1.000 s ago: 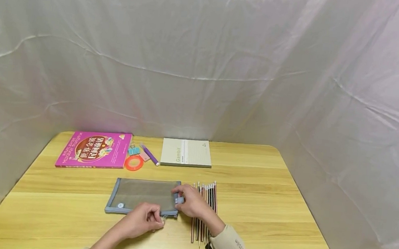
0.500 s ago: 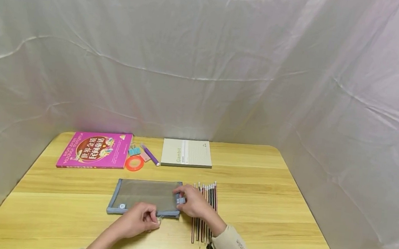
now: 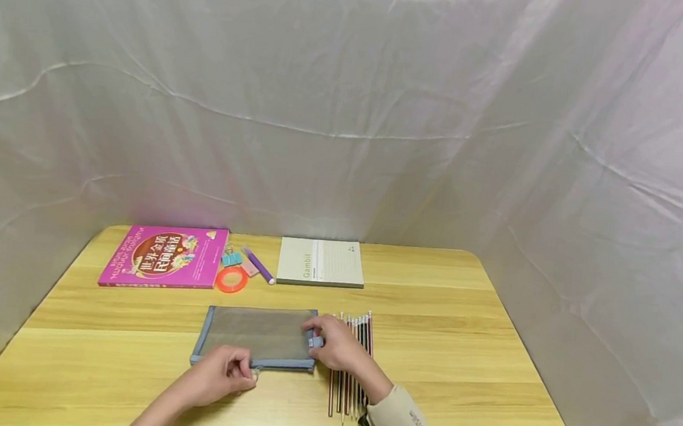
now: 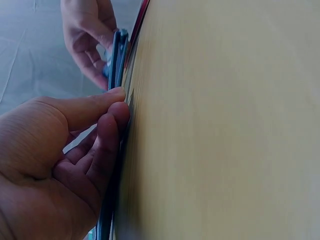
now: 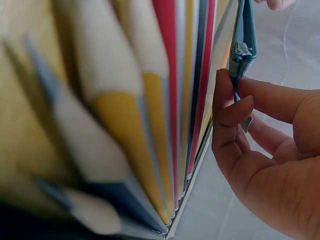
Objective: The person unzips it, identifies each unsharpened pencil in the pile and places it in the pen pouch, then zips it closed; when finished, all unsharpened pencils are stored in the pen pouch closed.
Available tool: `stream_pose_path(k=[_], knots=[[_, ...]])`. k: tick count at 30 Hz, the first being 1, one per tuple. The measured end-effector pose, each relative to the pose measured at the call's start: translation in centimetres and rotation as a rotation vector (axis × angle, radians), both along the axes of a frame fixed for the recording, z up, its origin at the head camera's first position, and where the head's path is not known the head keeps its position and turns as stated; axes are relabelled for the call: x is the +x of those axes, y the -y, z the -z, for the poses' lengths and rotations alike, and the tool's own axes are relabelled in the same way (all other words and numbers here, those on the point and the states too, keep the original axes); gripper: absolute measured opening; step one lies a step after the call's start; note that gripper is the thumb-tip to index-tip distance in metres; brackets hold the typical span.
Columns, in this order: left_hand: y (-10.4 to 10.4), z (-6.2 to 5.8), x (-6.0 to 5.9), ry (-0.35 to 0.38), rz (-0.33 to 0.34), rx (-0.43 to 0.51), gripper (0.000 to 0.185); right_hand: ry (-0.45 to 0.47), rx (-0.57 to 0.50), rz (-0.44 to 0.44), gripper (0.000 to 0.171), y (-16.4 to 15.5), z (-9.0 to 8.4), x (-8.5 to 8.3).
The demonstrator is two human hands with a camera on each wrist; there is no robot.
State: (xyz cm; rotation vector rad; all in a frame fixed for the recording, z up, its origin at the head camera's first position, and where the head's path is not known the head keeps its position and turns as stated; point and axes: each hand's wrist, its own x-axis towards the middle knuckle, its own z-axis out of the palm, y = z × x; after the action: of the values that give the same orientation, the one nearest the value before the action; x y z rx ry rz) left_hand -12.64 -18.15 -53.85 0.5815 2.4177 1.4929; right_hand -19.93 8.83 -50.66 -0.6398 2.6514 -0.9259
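Your left hand (image 3: 219, 374) is sliding left along the pouch's (image 3: 256, 334) near edge, pinching its zipper pull, while your right hand (image 3: 337, 346) is gripping the pouch's right end on the bench (image 3: 457, 361).

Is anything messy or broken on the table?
Nothing stands out. The mesh pouch lies flat between the left hand and the right hand, the pencils lie in a neat row, and the pink book and notebook sit tidily along the back.
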Motion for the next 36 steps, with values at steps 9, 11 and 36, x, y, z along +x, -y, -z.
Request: stream_pose_path(k=[9, 11, 36], knots=[[1.8, 0.0, 0.3, -0.015, 0.003, -0.002, 0.018, 0.002, 0.006, -0.009, 0.046, -0.1, 0.2, -0.2], [2.2, 0.0, 0.4, -0.022, -0.001, -0.005, 0.019, 0.004, 0.007, -0.009, 0.046, -0.1, 0.2, -0.2], [7.9, -0.3, 1.5, -0.069, -0.091, -0.102, 0.021, 0.04, -0.006, -0.005, 0.043, -2.0, -0.5, -1.0]])
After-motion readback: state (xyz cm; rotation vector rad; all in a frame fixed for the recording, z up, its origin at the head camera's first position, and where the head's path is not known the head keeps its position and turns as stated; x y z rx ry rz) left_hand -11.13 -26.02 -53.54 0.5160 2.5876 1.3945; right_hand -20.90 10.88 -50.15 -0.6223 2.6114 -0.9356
